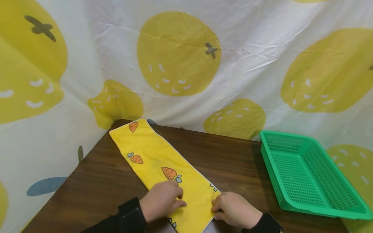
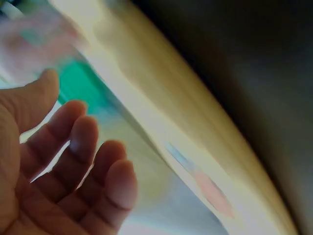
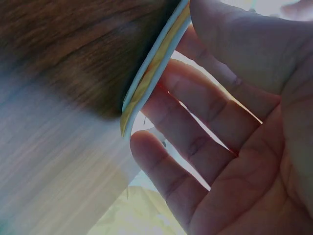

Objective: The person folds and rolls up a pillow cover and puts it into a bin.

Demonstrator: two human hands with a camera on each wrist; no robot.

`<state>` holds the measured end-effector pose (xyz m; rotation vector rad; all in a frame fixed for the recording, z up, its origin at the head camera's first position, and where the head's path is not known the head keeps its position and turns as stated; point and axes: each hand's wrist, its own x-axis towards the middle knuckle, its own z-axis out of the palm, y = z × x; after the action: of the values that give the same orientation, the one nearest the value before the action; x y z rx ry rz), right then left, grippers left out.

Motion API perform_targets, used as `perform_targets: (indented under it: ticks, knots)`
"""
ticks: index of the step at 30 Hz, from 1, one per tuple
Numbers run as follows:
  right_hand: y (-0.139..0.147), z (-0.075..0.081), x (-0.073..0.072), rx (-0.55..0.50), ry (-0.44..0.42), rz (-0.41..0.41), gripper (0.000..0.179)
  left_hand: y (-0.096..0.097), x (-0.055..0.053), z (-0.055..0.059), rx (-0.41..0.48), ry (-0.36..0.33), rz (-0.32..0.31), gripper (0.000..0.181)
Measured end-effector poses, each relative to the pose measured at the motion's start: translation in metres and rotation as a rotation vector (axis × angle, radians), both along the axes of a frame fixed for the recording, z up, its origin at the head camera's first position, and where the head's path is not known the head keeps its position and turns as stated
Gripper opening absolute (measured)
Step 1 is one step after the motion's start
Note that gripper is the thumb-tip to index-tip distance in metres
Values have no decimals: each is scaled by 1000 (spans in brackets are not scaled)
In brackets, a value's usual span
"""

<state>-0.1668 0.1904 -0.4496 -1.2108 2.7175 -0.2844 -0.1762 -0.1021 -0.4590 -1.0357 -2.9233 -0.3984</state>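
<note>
One yellow cloth [image 1: 157, 152] showing three orange carrot prints [image 1: 168, 173] lies on the bench [image 1: 227, 155], left of one green basket [image 1: 271, 173]. The right hand [image 1: 235, 208] pinches its edge; the left hand [image 1: 161, 201], thumb and fingers apart, is over it.

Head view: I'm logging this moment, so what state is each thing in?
Yellow cloth: folded into a long strip, lying on the table.
Right hand: pinching the cloth's edge.
Left hand: fingers loosely curved, holding nothing, over the cloth.
Green basket: upright, open at the top.
Patterned curtain: hanging, creased.
</note>
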Motion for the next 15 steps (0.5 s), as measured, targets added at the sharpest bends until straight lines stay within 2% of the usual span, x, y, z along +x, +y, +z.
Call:
perform_targets:
  ticks: [2,4,6,8,11,13,15]
  knots:
    - [-3,0,0,29,31,4,12,27,13,-15,-4,-128,-105,28]
    - [-6,-1,0,47,65,-4,26,49,18,-38,-47,-219,-170,25]
    - [-9,-3,2,54,85,-23,38,65,19,-62,-82,-263,-199,22]
    - [-12,-4,3,58,90,-50,45,76,20,-78,-114,-301,-177,18]
    - [-14,-4,5,61,67,-84,47,87,27,-76,-153,-370,-84,20]
    - [-15,-4,6,63,48,-96,47,93,36,-62,-170,-434,-5,22]
    - [-16,-3,6,64,40,-99,48,97,44,-47,-177,-464,53,26]
